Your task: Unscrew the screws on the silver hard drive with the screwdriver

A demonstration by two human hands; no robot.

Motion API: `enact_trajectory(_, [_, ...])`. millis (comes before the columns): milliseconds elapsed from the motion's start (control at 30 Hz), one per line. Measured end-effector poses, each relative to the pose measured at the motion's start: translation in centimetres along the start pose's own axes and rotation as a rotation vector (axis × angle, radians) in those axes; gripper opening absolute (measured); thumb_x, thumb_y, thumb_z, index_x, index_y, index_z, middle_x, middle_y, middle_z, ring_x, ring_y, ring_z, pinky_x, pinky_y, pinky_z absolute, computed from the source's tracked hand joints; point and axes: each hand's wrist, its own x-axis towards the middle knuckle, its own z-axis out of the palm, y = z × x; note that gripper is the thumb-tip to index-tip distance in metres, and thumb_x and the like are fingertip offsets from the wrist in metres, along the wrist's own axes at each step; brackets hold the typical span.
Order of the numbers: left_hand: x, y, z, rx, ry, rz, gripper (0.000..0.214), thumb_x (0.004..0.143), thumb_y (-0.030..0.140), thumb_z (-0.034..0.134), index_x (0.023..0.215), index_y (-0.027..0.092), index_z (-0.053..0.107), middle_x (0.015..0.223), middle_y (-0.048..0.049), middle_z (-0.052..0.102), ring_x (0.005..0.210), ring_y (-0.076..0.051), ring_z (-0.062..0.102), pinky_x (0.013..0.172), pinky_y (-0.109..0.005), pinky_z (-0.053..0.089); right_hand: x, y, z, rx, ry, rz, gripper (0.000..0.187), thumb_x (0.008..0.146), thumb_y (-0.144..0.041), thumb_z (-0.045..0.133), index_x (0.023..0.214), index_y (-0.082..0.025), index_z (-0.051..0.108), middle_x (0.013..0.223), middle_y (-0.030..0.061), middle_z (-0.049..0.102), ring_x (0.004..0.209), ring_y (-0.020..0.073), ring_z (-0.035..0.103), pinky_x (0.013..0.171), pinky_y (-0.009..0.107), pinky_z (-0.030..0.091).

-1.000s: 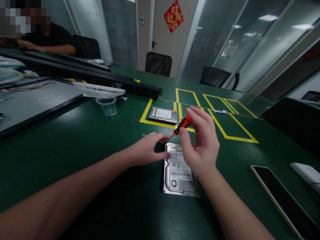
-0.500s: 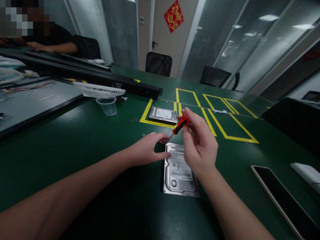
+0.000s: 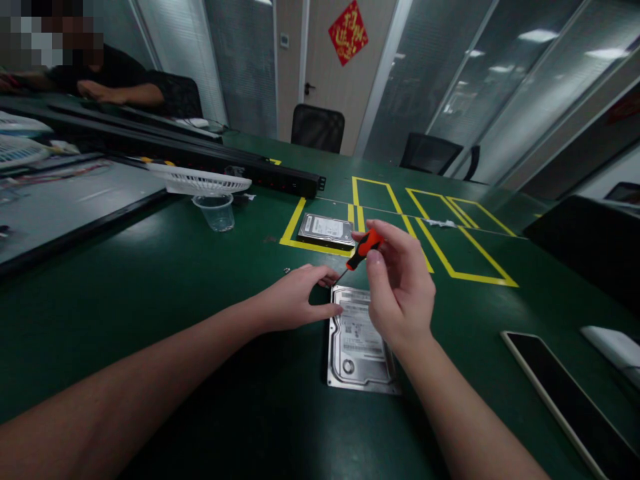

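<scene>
A silver hard drive (image 3: 357, 363) with a white label lies flat on the green table in front of me. My left hand (image 3: 300, 297) steadies it at the far left corner, thumb on the top face and fingertips by the far edge. My right hand (image 3: 405, 287) grips an orange and black screwdriver (image 3: 365, 249) by the handle, over the drive's right side. The shaft slants down to the far left corner, close to my left fingertips; its tip is too small to make out. A second hard drive (image 3: 327, 229) rests beyond, inside a yellow tape outline.
Tiny metal bits, perhaps screws (image 3: 287, 271), lie left of my fingers. A clear plastic cup (image 3: 216, 212) and a white basket (image 3: 200, 179) stand farther left, before a long black bar (image 3: 280, 179). To the right lies a phone (image 3: 565, 400). Across the table sits another person (image 3: 125, 73).
The screwdriver handle has turned in my right fingers and tilted slightly, showing more orange. My left hand and the drive hold still. The other person's hand has shifted right.
</scene>
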Motion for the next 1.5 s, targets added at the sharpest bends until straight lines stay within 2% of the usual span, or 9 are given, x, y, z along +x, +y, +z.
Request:
enact_trajectory(133, [0.01, -0.13, 0.00, 0.011, -0.005, -0.002, 0.054, 0.091, 0.048, 0.081, 0.134, 0.020, 0.064, 0.129, -0.0130, 0.074, 0.120, -0.031, 0.071, 0.106, -0.048, 0.056, 0.21, -0.02, 0.08, -0.060, 0.052, -0.033, 0.043, 0.099, -0.019, 0.065, 0.141, -0.029, 0.063, 0.136, 0.0102, 0.067, 0.128, 0.0285, 0.069, 0.101, 0.050, 0.066])
enact_trajectory(267, [-0.01, -0.12, -0.03, 0.012, -0.010, -0.004, 0.054, 0.091, 0.048, 0.081, 0.134, 0.019, 0.064, 0.128, -0.0130, 0.074, 0.119, -0.031, 0.070, 0.106, -0.049, 0.056, 0.40, -0.04, 0.08, -0.119, 0.079, -0.058, 0.039, 0.097, -0.022, 0.071, 0.134, -0.029, 0.065, 0.128, 0.0094, 0.068, 0.124, 0.0279, 0.069, 0.103, 0.052, 0.064])
enact_trajectory(467, [-0.02, -0.03, -0.02, -0.003, -0.003, 0.002, 0.052, 0.091, 0.047, 0.081, 0.133, 0.020, 0.065, 0.129, -0.0131, 0.074, 0.119, -0.031, 0.071, 0.105, -0.048, 0.057, 0.14, -0.32, -0.18, -0.047, 0.031, -0.006, 0.040, 0.105, -0.023, 0.054, 0.143, -0.030, 0.062, 0.143, 0.0108, 0.065, 0.138, 0.0299, 0.064, 0.106, 0.055, 0.065])
enact_trajectory(733, [0.01, 0.18, -0.08, -0.003, -0.008, -0.014, 0.053, 0.090, 0.046, 0.081, 0.133, 0.020, 0.065, 0.128, -0.0130, 0.074, 0.120, -0.032, 0.071, 0.106, -0.049, 0.056, 0.32, -0.04, 0.00, -0.096, 0.077, -0.044, 0.040, 0.099, -0.024, 0.069, 0.138, -0.030, 0.065, 0.132, 0.0089, 0.069, 0.124, 0.0273, 0.069, 0.099, 0.050, 0.065])
enact_trajectory(967, [0.02, -0.13, 0.03, -0.008, -0.001, 0.001, 0.053, 0.090, 0.047, 0.081, 0.133, 0.020, 0.065, 0.128, -0.0131, 0.074, 0.118, -0.031, 0.071, 0.104, -0.048, 0.056, 0.10, -0.28, -0.24, -0.054, 0.024, -0.006, 0.041, 0.106, -0.023, 0.052, 0.145, -0.031, 0.061, 0.145, 0.0102, 0.064, 0.142, 0.0295, 0.064, 0.107, 0.054, 0.064])
enact_trajectory(1067, [0.01, -0.09, 0.01, -0.003, -0.003, 0.001, 0.054, 0.091, 0.048, 0.081, 0.133, 0.019, 0.065, 0.128, -0.0135, 0.074, 0.119, -0.032, 0.071, 0.105, -0.048, 0.056, 0.20, -0.24, -0.19, -0.071, 0.048, -0.046, 0.041, 0.103, -0.021, 0.058, 0.143, -0.031, 0.063, 0.141, 0.0105, 0.065, 0.135, 0.0289, 0.067, 0.104, 0.052, 0.066])
enact_trajectory(1267, [-0.05, 0.14, -0.09, 0.012, 0.003, -0.003, 0.051, 0.090, 0.047, 0.081, 0.132, 0.021, 0.065, 0.126, -0.0119, 0.075, 0.119, -0.032, 0.071, 0.104, -0.048, 0.056, 0.56, -0.17, 0.12, -0.177, 0.136, -0.099, 0.038, 0.097, -0.023, 0.071, 0.133, -0.032, 0.070, 0.127, 0.0087, 0.070, 0.112, 0.0249, 0.070, 0.084, 0.044, 0.064])
enact_trajectory(1333, [-0.05, 0.13, -0.09, 0.015, 0.004, -0.004, 0.052, 0.090, 0.047, 0.081, 0.132, 0.022, 0.065, 0.126, -0.0119, 0.075, 0.119, -0.032, 0.071, 0.104, -0.048, 0.056, 0.54, -0.27, 0.03, -0.175, 0.126, -0.089, 0.039, 0.097, -0.024, 0.070, 0.136, -0.032, 0.069, 0.129, 0.0087, 0.070, 0.114, 0.0252, 0.069, 0.087, 0.045, 0.064])
enact_trajectory(1500, [0.01, -0.02, 0.01, 0.006, -0.010, -0.007, 0.054, 0.091, 0.048, 0.081, 0.133, 0.019, 0.065, 0.128, -0.0134, 0.074, 0.120, -0.031, 0.071, 0.105, -0.047, 0.056, 0.28, -0.53, -0.46, -0.114, 0.054, -0.045, 0.042, 0.105, -0.022, 0.054, 0.143, -0.030, 0.066, 0.144, 0.0098, 0.067, 0.137, 0.0293, 0.065, 0.112, 0.057, 0.060])
